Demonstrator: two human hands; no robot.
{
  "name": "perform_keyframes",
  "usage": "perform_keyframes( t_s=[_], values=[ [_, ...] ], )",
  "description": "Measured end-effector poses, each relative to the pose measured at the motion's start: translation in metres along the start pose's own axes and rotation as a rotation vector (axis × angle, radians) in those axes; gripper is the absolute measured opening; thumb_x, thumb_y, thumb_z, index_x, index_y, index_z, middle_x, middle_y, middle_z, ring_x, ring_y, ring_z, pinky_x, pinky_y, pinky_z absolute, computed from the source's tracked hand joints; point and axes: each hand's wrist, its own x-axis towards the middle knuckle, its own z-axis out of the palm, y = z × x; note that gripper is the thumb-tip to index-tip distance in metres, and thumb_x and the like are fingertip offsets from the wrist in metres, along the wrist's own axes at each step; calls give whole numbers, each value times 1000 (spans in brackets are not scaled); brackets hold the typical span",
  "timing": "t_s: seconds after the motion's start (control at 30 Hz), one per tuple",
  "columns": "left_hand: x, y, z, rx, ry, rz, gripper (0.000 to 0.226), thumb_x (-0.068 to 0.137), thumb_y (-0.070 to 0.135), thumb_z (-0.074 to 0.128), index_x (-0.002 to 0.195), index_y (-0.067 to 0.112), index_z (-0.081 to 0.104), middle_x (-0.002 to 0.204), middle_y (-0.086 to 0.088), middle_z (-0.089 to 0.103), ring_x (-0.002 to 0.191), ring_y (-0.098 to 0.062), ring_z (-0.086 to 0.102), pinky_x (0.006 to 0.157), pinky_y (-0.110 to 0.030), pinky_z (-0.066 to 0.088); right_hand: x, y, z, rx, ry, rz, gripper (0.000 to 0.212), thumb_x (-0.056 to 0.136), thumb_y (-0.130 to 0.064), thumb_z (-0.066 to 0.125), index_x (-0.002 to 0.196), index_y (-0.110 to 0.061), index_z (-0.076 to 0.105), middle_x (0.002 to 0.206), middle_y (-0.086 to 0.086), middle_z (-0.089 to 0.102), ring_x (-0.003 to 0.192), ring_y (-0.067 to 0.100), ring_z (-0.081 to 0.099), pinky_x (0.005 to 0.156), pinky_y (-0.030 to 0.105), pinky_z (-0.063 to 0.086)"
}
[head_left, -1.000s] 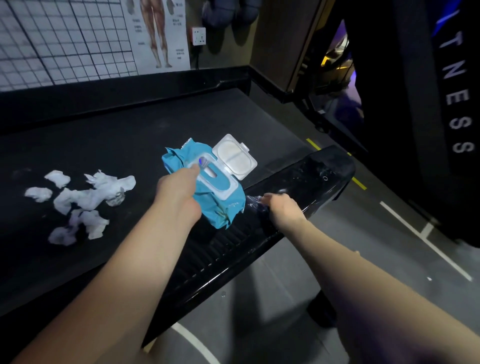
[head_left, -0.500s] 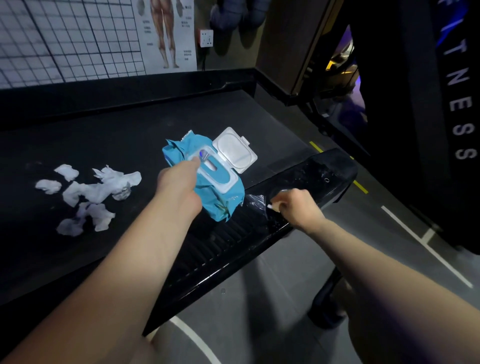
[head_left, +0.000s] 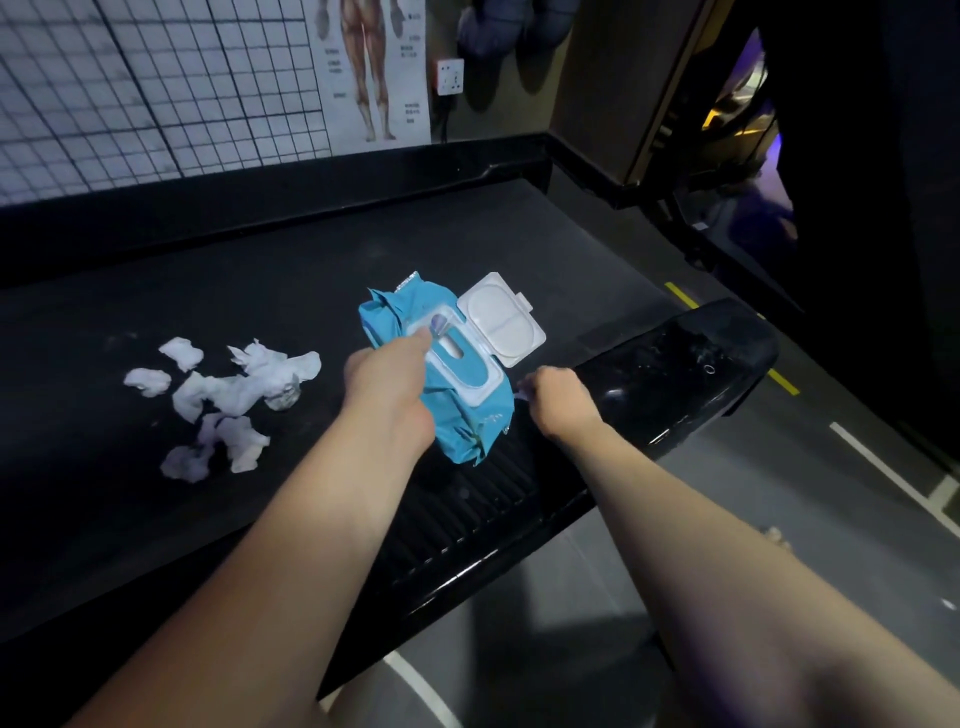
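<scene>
Free passage: the bare belt (head_left: 519, 234) behind and to the right of the pack (head_left: 467, 415), up to the raised back edge (head_left: 260, 202). Obstacles: crumpled wipes (head_left: 228, 395) at left; the pack, lid (head_left: 501, 319) flipped open, gripped by the left hand (head_left: 387, 395); the right hand (head_left: 558, 397), clutching a wipe (head_left: 521, 396), on the side rail (head_left: 675, 374).

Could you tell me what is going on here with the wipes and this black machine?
A person is cleaning what looks like a treadmill. The left hand grips a blue wet-wipe pack with its white lid flipped open, at the edge of the black belt. The right hand presses a small white wipe, mostly hidden under the fingers, against the glossy black side rail. Crumpled used wipes lie in a heap on the belt to the left.
</scene>
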Motion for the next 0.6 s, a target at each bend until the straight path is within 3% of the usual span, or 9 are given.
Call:
perform_keyframes(
  t_s=[0.1, 0.23, 0.47, 0.6],
  values=[
    [0, 0, 1, 0, 1, 13, 17, 96, 16, 79, 110, 12, 73, 98, -10, 80, 81, -29, 79, 71, -48, 65, 4, 4, -4, -98, -57, -8, 20, 95, -31, 65, 108, -19, 75, 109, 11, 69, 102, 35, 66, 85, 41, 55],
    [-5, 0, 2, -11, -8, 16, 17, 96, 14, 79, 110, 11, 72, 101, -11, 79, 86, -30, 79, 81, -53, 65, -17, 15, -17, -172, -62, -65, 17, 93, -25, 65, 96, -9, 68, 102, 8, 67, 96, 33, 66, 79, 39, 56],
    [-18, 0, 1, -15, -34, 26, 21, 96, 14, 78, 115, 12, 71, 102, -10, 79, 88, -30, 78, 82, -52, 64, -56, 49, -47, -215, -139, -26, 30, 87, -24, 68, 69, -8, 50, 83, 9, 56, 75, 31, 54, 68, 37, 49],
    [-24, -1, 0, -14, -41, 34, 15, 96, 14, 78, 109, 13, 71, 99, -8, 78, 86, -28, 78, 78, -48, 64, -62, 47, -54, -237, -116, -125, 8, 82, -17, 70, 78, -10, 68, 87, 8, 63, 82, 30, 64, 73, 43, 56]
  ],
)
